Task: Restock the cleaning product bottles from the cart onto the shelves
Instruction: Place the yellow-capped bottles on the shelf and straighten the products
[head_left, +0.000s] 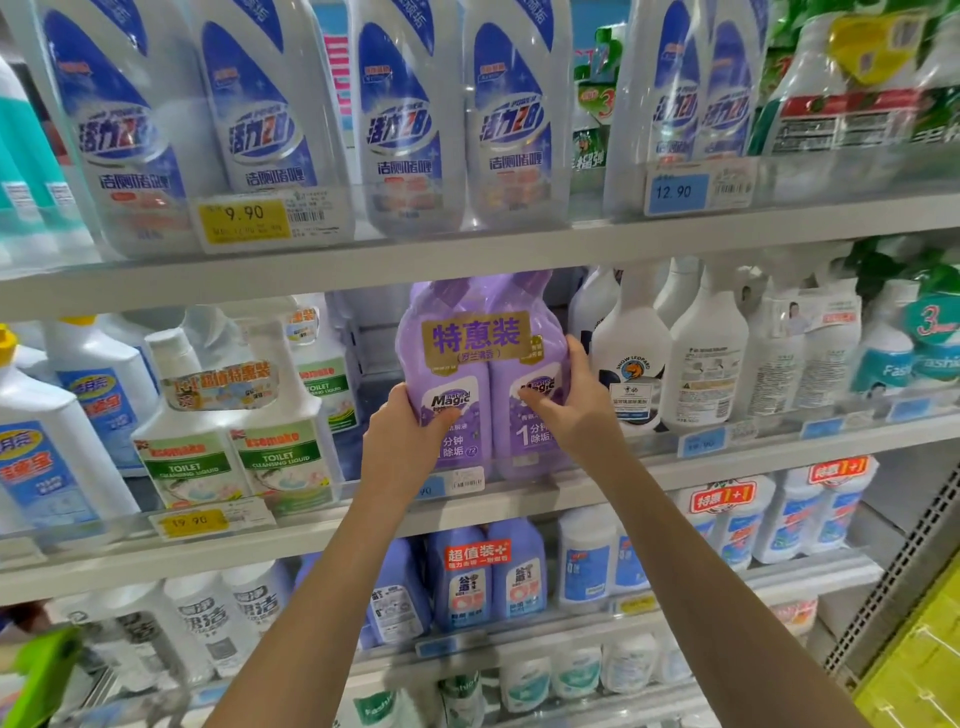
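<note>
We see a purple twin-pack (480, 374) of toilet cleaner bottles held at the front of the middle shelf (311, 525). It sits in the gap between a white twin-pack marked "Toilet Cleansing Liquid" (234, 441) on its left and a white Snow Leopard bottle (631, 364) on its right. The pack stands upright with its long axis vertical. The two necks point up toward the underside of the upper shelf, and the labels face us. A gold banner (475, 335) runs across both bottles near the shoulders.

The left hand (402, 436) grips the lower left side of the pack, with the thumb laid on the front of the left bottle's label and the fingers wrapped round out of our sight. The right hand (574, 400) clasps the right side, with the thumb across the front of the right bottle and the fingers reaching up along its edge.

The pack's base is behind the shelf's clear front rail and its price tags (467, 480). We cannot tell whether it already rests on the board.

Tall white-and-blue bottles (405, 119) fill the shelf above.
</note>
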